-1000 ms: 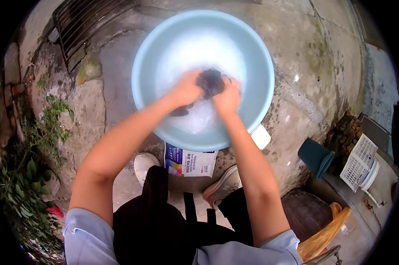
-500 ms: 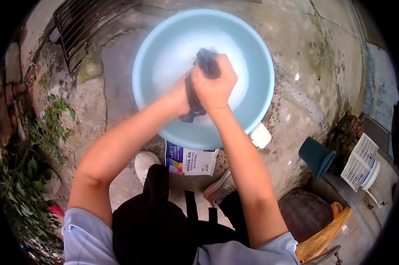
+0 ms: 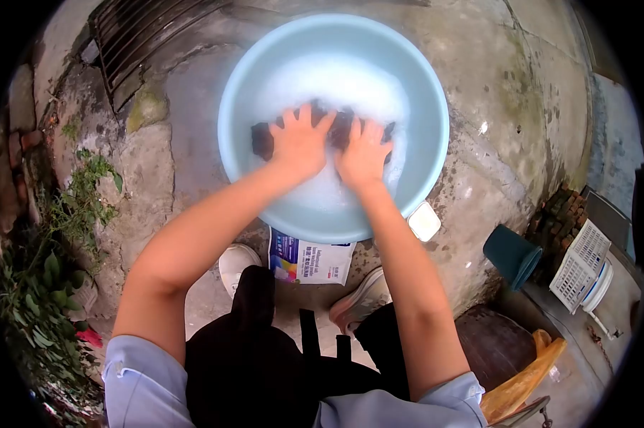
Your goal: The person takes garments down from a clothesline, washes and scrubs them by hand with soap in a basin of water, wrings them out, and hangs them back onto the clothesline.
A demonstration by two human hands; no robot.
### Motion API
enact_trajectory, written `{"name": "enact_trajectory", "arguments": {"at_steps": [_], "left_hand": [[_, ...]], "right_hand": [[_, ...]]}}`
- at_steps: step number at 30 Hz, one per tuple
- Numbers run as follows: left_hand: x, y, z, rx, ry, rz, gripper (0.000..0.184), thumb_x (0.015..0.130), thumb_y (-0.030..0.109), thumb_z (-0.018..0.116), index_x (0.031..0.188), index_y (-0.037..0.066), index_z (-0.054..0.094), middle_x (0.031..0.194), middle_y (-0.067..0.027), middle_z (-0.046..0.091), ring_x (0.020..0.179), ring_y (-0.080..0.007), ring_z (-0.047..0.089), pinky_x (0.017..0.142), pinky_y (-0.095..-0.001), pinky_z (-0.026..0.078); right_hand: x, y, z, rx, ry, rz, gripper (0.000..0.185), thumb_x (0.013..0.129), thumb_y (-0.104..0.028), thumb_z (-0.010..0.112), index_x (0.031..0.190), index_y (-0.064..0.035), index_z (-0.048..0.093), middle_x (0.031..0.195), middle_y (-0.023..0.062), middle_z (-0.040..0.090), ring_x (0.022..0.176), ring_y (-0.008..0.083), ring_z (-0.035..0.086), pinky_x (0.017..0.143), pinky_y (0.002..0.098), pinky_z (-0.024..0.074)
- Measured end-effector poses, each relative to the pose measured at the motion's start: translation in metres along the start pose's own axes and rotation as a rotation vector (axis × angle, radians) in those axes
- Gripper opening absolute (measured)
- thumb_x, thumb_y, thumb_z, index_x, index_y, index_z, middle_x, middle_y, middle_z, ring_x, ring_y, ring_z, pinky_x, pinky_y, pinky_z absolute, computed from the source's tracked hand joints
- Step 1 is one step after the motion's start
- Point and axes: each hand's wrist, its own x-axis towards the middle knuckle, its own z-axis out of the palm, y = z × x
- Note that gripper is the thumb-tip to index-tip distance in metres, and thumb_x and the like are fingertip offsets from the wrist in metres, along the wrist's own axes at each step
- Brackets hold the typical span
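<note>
A light blue basin [image 3: 234, 93] of white, sudsy water stands on the ground in front of me. Dark cloth [image 3: 263, 141] lies spread across the suds. My left hand [image 3: 298, 141] rests on the left part of the cloth, fingers stretched apart. On the right part lies my right hand [image 3: 363, 152], palm down, its fingers also spread. The two hands are side by side and do not touch. Parts of the cloth are hidden under both hands.
A printed detergent bag [image 3: 322, 261] lies between my shoes, by the basin's near rim. Beside the rim sits a small white item [image 3: 424, 222]. Further right are a dark green bucket [image 3: 511, 257] and a white basket [image 3: 580, 265]. Plants [image 3: 51, 285] grow at left.
My hands held the cloth bunched up and twisted together above the suds. Now they have moved apart, the fingers have opened, and the cloth is spread lower in the basin.
</note>
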Motion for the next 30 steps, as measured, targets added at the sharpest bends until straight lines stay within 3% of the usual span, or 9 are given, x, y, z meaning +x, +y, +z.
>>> {"name": "enact_trajectory", "arguments": {"at_steps": [4, 10, 14, 16, 17, 20, 22, 27, 30], "left_hand": [[0.034, -0.020, -0.007, -1.827, -0.285, -0.449, 0.046, 0.089, 0.028, 0.055, 0.132, 0.011, 0.052, 0.115, -0.0133, 0.063, 0.100, -0.0263, 0.063, 0.088, -0.0368, 0.052], [0.018, -0.020, -0.041, -2.084, -0.834, -0.192, 0.095, 0.082, 0.082, 0.038, 0.135, 0.004, 0.051, 0.118, -0.0159, 0.060, 0.103, -0.0264, 0.062, 0.094, -0.0398, 0.051], [0.020, -0.019, -0.017, -1.913, -0.907, -0.188, 0.070, 0.091, 0.068, 0.045, 0.112, 0.003, 0.061, 0.101, -0.0093, 0.066, 0.090, -0.0194, 0.065, 0.083, -0.0359, 0.055], [0.030, -0.021, 0.023, -2.350, -0.923, 0.053, 0.030, 0.102, 0.035, 0.049, 0.109, 0.007, 0.057, 0.100, -0.0054, 0.064, 0.093, -0.0159, 0.062, 0.085, -0.0290, 0.049], [0.001, -0.008, -0.021, -2.128, -0.495, -0.401, 0.047, 0.098, 0.046, 0.047, 0.102, 0.001, 0.060, 0.091, -0.0118, 0.063, 0.078, -0.0199, 0.063, 0.067, -0.0335, 0.054], [-0.003, 0.008, -0.018, -1.712, -0.215, -0.269, 0.034, 0.097, 0.028, 0.042, 0.098, -0.001, 0.059, 0.079, -0.0143, 0.061, 0.061, -0.0222, 0.060, 0.046, -0.0363, 0.046], [-0.002, 0.001, -0.026, -1.058, -0.193, 0.014, 0.041, 0.098, 0.032, 0.039, 0.094, -0.001, 0.062, 0.064, -0.0162, 0.059, 0.064, -0.0294, 0.060, 0.060, -0.0429, 0.049], [-0.002, -0.005, -0.048, -0.162, 0.123, 0.042, 0.039, 0.091, 0.030, 0.058, 0.123, 0.008, 0.054, 0.116, -0.0226, 0.059, 0.105, -0.0358, 0.059, 0.086, -0.0468, 0.048], [-0.001, -0.012, -0.028, 0.173, 0.068, 0.052, 0.065, 0.091, 0.031, 0.057, 0.148, 0.015, 0.030, 0.152, -0.0234, 0.025, 0.137, -0.0401, 0.031, 0.105, -0.0600, 0.030]], "right_hand": [[0.003, -0.007, 0.001, 0.716, 0.229, 0.051, 0.040, 0.067, -0.022, 0.072, 0.100, -0.0039, 0.059, 0.110, 0.0134, 0.053, 0.107, 0.0353, 0.047, 0.088, 0.0486, 0.0365], [-0.033, -0.054, -0.074, 0.686, 0.590, -0.448, 0.030, 0.057, -0.026, 0.075, 0.076, -0.0120, 0.057, 0.113, 0.0128, 0.056, 0.113, 0.0381, 0.050, 0.095, 0.0520, 0.0331], [-0.030, -0.059, -0.070, 0.627, 0.624, -0.370, 0.032, 0.057, -0.031, 0.074, 0.076, -0.0121, 0.057, 0.103, 0.0107, 0.058, 0.104, 0.0352, 0.054, 0.093, 0.0525, 0.0335], [-0.018, -0.053, -0.082, 0.720, 0.599, -0.340, 0.026, 0.060, -0.021, 0.073, 0.077, -0.0079, 0.059, 0.087, 0.0102, 0.057, 0.085, 0.0342, 0.056, 0.082, 0.0469, 0.0425], [-0.009, -0.051, -0.084, 0.720, 0.600, -0.340, 0.026, 0.060, -0.021, 0.073, 0.077, -0.0079, 0.059, 0.087, 0.0102, 0.057, 0.085, 0.0342, 0.056, 0.082, 0.0469, 0.0425], [0.015, -0.042, -0.087, 1.186, 0.394, -0.034, 0.014, 0.069, -0.009, 0.066, 0.079, -0.0004, 0.062, 0.076, 0.0117, 0.063, 0.068, 0.0243, 0.061, 0.068, 0.0343, 0.0492], [0.032, -0.025, -0.100, 1.353, 0.184, 0.242, 0.013, 0.075, -0.008, 0.063, 0.082, 0.0014, 0.068, 0.072, 0.0137, 0.068, 0.068, 0.0146, 0.062, 0.066, 0.0292, 0.0497], [0.045, 0.044, -0.085, 0.415, -0.089, 0.101, 0.055, 0.075, -0.026, 0.070, 0.123, -0.0045, 0.057, 0.118, 0.0159, 0.058, 0.111, 0.0287, 0.056, 0.089, 0.0451, 0.0460], [0.024, 0.031, -0.080, 0.055, -0.200, -0.070, 0.081, 0.075, -0.033, 0.071, 0.144, -0.0118, 0.036, 0.141, 0.0191, 0.039, 0.132, 0.0347, 0.038, 0.105, 0.0575, 0.0311]]}}
